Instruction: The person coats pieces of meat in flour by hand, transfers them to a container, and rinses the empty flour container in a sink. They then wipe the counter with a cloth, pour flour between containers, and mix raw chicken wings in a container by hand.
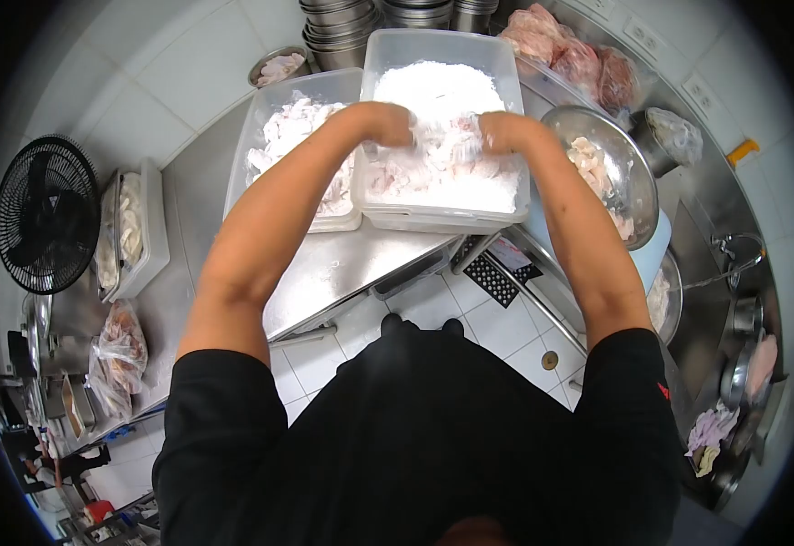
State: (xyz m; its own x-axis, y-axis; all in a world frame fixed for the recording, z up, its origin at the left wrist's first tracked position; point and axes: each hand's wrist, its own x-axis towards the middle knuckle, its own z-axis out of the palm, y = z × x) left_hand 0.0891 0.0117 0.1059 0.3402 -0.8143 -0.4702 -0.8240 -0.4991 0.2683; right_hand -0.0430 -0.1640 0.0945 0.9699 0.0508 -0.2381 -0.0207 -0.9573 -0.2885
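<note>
Both of my hands are over a plastic tub of white flour with floured meat pieces in it. My left hand is at the tub's left side, my right hand at its right side. Between them is a blurred clump of floured meat. Flour and motion blur hide the fingers of both hands. Just left of this tub stands a second one with white-coated pieces.
A steel bowl with pale meat pieces stands at the right. Bagged red meat lies behind it. Stacked steel pots stand at the back. A black fan and a lidded container are at the left.
</note>
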